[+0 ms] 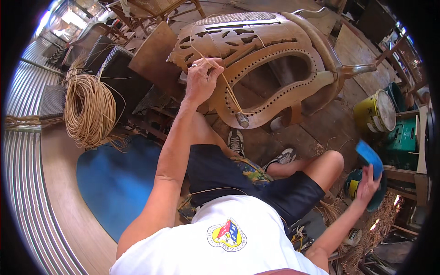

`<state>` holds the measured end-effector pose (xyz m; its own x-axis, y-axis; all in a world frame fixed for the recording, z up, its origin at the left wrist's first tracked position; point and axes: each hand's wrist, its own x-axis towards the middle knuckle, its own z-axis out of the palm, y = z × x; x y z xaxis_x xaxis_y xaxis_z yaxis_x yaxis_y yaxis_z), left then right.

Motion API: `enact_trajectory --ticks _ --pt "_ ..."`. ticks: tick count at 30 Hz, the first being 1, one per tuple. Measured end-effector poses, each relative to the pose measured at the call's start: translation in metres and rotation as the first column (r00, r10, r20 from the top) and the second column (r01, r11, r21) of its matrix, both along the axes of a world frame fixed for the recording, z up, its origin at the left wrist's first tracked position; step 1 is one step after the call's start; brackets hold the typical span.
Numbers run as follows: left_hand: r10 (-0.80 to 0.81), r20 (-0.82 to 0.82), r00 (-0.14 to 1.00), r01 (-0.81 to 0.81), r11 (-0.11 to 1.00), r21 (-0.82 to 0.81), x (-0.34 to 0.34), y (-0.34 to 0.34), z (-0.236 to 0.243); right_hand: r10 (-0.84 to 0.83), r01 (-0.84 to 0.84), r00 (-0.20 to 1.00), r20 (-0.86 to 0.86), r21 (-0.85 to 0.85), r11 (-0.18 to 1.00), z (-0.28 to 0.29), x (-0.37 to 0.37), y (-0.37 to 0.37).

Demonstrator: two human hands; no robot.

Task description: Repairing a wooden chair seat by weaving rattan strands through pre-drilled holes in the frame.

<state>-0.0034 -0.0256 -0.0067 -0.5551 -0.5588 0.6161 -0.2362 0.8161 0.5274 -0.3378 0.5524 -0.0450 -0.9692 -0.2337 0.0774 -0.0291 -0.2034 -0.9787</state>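
A carved brown wooden chair frame (293, 96) lies tipped in front of me, with a row of small holes around its oval opening. My left hand (203, 80) is closed at the frame's carved part, pinching a thin tan cane strand (230, 90). The strand runs down to the near edge of the opening, where a greyish lump (242, 120) sits on the rim; its kind is unclear. Far out to the right, my right hand (368, 184) grips a curved blue plastic-looking piece (369, 157) above a dark green bucket (376, 198).
A large coil of cane (90, 107) hangs at the left beside dark woven panels. A blue rounded surface (117, 178) lies left of my legs. To the right stand a yellow lidded bucket (369, 114) and a green crate (402, 134). Pliers-like tools (299, 236) lie near my right hip.
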Motion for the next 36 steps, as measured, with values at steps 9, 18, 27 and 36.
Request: enact_trajectory --ticks 9,18,27,36 --pt "-0.170 -0.157 0.973 0.212 0.927 0.309 -0.005 0.015 0.024 0.781 -0.513 0.453 -0.430 0.591 0.622 0.102 0.121 -0.314" --pt "-0.203 -0.029 0.979 0.198 0.973 -0.120 0.002 0.030 0.059 0.965 -0.802 0.260 0.021 0.562 0.204 0.071 0.155 -0.399" --pt "-0.214 0.026 0.977 0.211 0.924 -0.318 -0.013 0.034 0.070 0.913 -0.583 0.347 -0.213 0.714 0.388 0.055 0.183 -0.427" --pt "-0.153 -0.482 0.863 0.501 0.379 0.778 0.029 0.046 0.011 0.760 -0.533 0.475 -0.444 0.542 0.650 0.111 0.174 -0.450"
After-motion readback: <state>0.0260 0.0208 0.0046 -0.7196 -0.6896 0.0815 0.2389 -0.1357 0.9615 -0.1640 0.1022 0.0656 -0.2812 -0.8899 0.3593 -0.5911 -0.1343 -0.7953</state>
